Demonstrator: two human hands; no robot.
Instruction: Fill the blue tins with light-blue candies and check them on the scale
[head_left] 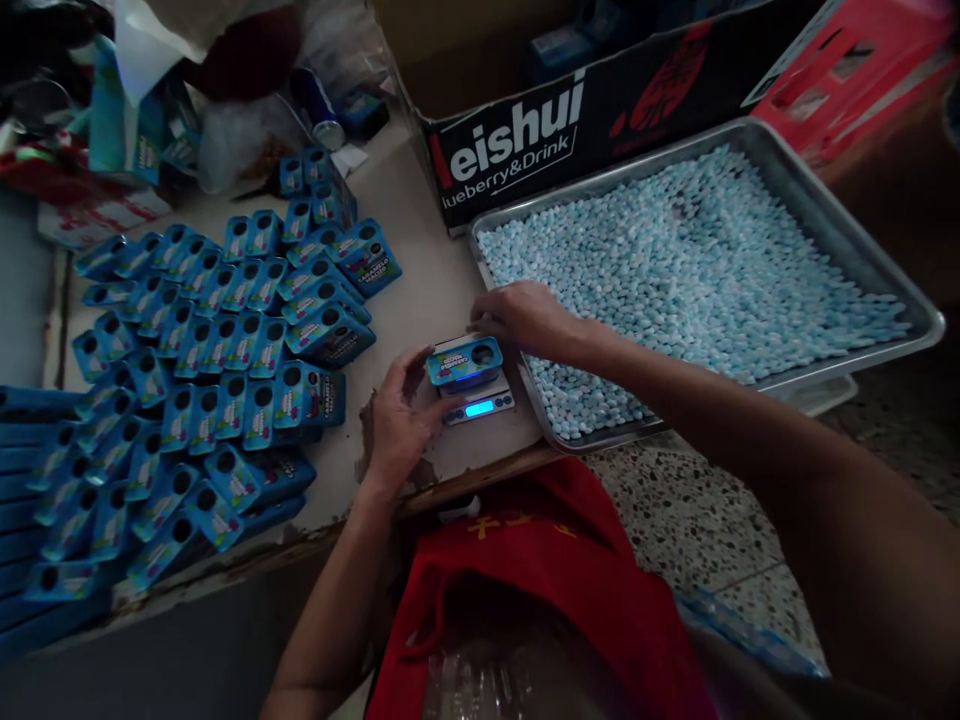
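Observation:
A small blue candy box (465, 362) printed "Caramelo", with a round dark opening in its top, sits on a small digital scale (495, 405) whose display glows blue. My left hand (401, 420) curls around the box's left side, thumb at the front corner and fingers at the back. My right hand (529, 318) hovers just behind and right of the box, by the tray's edge, its fingers bent together. What they pinch, if anything, is hidden. Pale blue and white candies (675, 260) fill a metal tray (840, 215) on the right.
Rows of similar blue boxes (217, 340) cover the table's left side. Behind the tray stands a black carton (517, 150), with a red plastic crate (847, 80) to its right. A can (319, 110) and plastic bags lie at the back left. The table's front edge (480, 475) is worn.

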